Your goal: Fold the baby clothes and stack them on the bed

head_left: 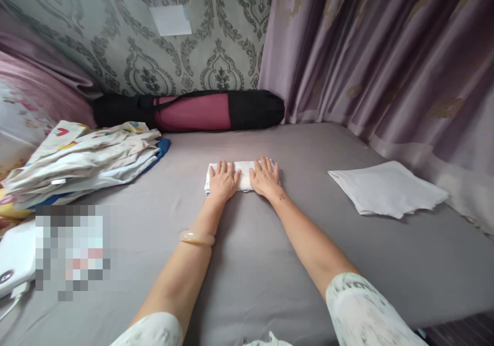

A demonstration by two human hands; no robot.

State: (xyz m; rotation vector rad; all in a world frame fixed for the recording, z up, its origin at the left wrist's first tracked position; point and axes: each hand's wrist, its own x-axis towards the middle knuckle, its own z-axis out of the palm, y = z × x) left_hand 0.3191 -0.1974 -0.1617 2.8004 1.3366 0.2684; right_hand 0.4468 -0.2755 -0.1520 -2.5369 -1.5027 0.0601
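A small folded white cloth (244, 171) lies in the middle of a grey bed sheet (270, 243). My left hand (223, 180) lies flat on the cloth's left half, fingers spread. Beside it, my right hand (264, 177) presses flat on the right half, fingers stretched out. A pale bangle (196, 238) sits on my left wrist. Neither hand grips anything.
A second white cloth (386, 189) lies unfolded-looking at the right. A pile of folded patterned fabrics (83, 161) sits at the left. A black and maroon rolled bag (193, 110) rests against the wall. Purple curtains (386, 53) hang at the right. A white device (15, 256) is at the far left.
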